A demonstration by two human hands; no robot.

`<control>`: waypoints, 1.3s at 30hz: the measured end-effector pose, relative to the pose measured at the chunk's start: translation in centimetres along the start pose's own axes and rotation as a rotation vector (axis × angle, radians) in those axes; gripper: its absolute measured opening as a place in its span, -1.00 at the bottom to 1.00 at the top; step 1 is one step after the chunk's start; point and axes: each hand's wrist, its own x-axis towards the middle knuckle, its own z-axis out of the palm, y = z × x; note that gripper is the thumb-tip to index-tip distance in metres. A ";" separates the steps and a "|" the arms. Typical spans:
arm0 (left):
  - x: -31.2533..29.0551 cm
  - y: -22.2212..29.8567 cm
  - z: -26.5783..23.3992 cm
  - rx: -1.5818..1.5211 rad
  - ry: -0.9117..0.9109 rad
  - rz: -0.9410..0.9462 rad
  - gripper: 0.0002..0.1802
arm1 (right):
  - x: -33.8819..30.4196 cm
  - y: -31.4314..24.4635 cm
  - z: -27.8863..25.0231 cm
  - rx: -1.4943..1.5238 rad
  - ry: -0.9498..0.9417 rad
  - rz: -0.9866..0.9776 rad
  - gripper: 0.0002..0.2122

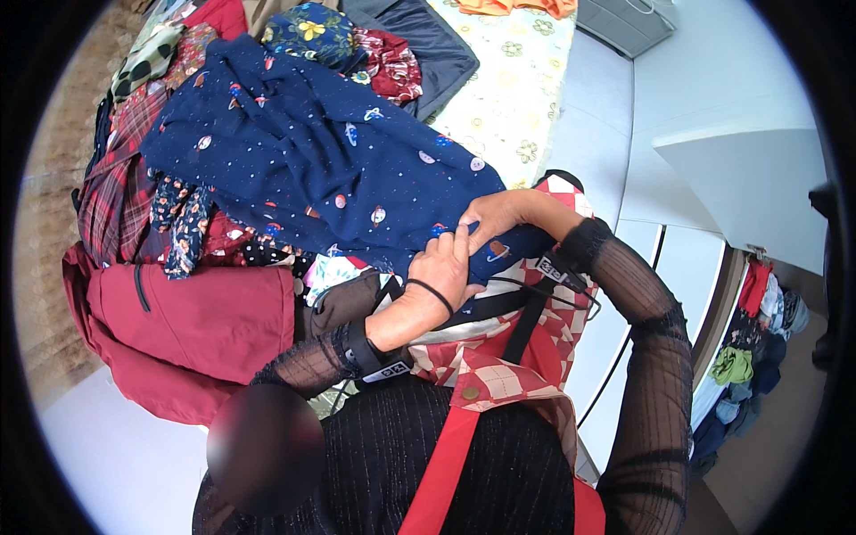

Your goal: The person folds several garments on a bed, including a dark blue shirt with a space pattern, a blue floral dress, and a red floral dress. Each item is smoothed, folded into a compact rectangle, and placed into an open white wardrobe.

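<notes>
A navy blue garment [303, 152] with a print of planets and stars lies spread and wrinkled over a pile of clothes. Its near right end reaches up to my body, where both hands pinch the cloth. My left hand [440, 278], with a dark band at the wrist, grips the fabric edge with its fingers closed. Right beside it my right hand [499, 218] is closed on the same garment, its fingertips touching those of the left. The cloth inside the fingers is partly hidden. I cannot tell which part of the garment they hold.
A dark red jacket [196, 325] and a plaid cloth [120, 192] lie left. Beyond are a floral blue bundle [312, 34] and a flowered yellow-white bedspread [508, 85]. At right, an open cabinet door [749, 183] shows folded clothes [736, 366]. My checkered apron [499, 379] hangs close below my hands.
</notes>
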 end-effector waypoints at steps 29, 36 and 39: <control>10.0 -23.0 -20.6 0.202 0.663 -0.793 -0.37 | -4.8 -4.6 4.5 -0.628 0.467 -0.158 -0.47; 7.5 -25.8 -22.2 0.548 0.730 -0.792 -0.46 | -3.9 -4.6 3.7 -0.676 0.420 -0.147 -0.50; 6.4 -26.0 -23.1 0.531 0.678 -1.112 -0.01 | -2.9 -4.6 2.8 -0.678 0.372 -0.163 -0.52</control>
